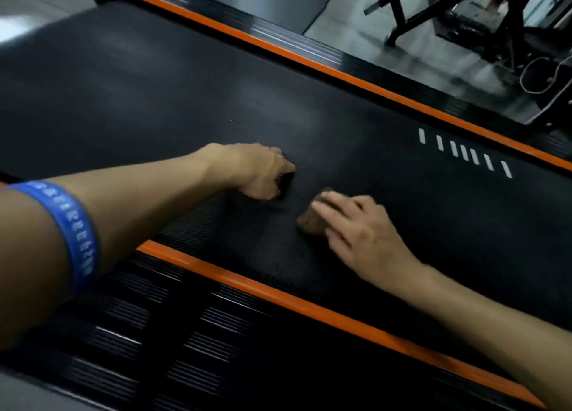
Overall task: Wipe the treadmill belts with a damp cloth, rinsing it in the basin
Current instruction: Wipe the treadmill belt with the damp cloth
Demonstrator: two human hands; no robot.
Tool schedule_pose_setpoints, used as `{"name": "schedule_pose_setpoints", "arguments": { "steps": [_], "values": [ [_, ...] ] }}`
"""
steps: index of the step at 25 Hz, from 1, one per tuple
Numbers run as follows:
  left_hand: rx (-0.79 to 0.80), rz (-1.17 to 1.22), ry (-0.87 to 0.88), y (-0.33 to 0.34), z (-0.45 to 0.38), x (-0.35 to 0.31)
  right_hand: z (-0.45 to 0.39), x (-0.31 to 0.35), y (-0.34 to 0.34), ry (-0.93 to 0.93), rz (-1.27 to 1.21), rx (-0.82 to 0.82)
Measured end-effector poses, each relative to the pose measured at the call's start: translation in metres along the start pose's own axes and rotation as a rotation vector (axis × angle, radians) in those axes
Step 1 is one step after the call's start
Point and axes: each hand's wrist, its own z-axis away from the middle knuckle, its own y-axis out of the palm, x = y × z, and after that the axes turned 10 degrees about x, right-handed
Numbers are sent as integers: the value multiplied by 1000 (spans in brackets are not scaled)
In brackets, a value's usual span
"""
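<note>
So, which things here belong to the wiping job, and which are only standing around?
For the job:
- treadmill belt
- brown cloth under right hand
- small black object gripped by left hand

Standing around:
- black metal stand
- cables
- blue wristband

Both forearms are bare; a blue wristband (72, 225) with pale printed characters circles the left one.

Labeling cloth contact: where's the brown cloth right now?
In the head view, the folded brown cloth lies on the black treadmill belt, pressed under the right hand's flat fingers, just right of the left hand.
</note>
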Motion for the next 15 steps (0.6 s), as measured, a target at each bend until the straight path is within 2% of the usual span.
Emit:
{"name": "schedule_pose_setpoints", "arguments": {
  "steps": [2,4,5,7,9,11,13,15],
  "values": [
    [45,75,14,-1,14,1,-33,-32,0,259,-90,14],
    [8,156,-32,-9,27,-1,-66,-48,-4,538,-272,42],
    [-15,159,-74,-14,30,-2,-76,-41,-5,585,-297,26],
    [-16,115,-153,-27,30,-2,-82,0,-5,428,-251,-40],
    [54,105,-207,-38,30,-4,-69,52,-7,141,-358,-50],
    [115,168,-243,-40,29,-4,-54,77,-5,-174,-465,-42],
    [41,231,-232,-37,25,-3,-62,48,2,-440,-430,-71],
    [-38,249,-244,-33,22,3,-80,-2,15,-460,-309,-118]
  ]
}}
